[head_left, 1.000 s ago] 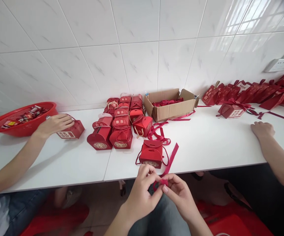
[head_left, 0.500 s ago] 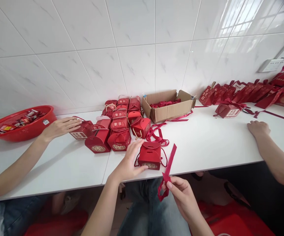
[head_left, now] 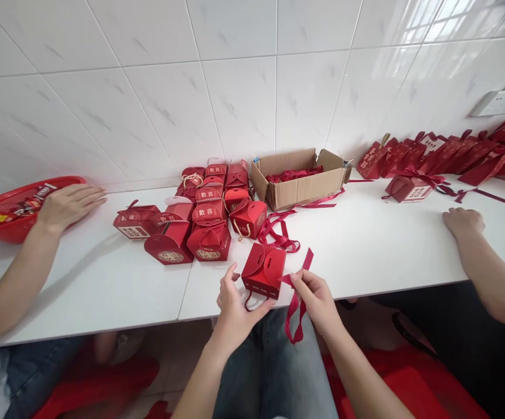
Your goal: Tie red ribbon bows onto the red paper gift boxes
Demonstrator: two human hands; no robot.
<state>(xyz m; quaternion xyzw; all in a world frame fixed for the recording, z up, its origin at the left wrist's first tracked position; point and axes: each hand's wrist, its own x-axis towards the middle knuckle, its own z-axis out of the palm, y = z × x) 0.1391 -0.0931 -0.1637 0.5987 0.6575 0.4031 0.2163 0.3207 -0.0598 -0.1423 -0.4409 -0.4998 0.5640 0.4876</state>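
Observation:
A red paper gift box (head_left: 262, 271) with slotted flaps and dark cord handles is by the table's front edge. My left hand (head_left: 237, 305) cups its near left corner, thumb along the lower front by a cord loop, fingers curled at the left side. Whether those fingers press on the box is hard to tell. In my right hand (head_left: 315, 299), thumb and forefinger pinch a crimson ribbon (head_left: 296, 329) just right of the box. One ribbon end points up; a loop hangs below the table edge.
Finished-looking red boxes (head_left: 211, 241) stand grouped at left. Behind are a cardboard box (head_left: 307, 192) of ribbons and loose ribbon (head_left: 278, 235). A co-worker's hand (head_left: 66, 203) is at a red basin (head_left: 5, 227); another's hand (head_left: 464, 224) rests right, near more red boxes (head_left: 409, 189).
The gift box has turned, bringing a cord handle to the front. My right hand has risen with the ribbon to the box's side. The left co-worker's hand has moved left from a box to the basin.

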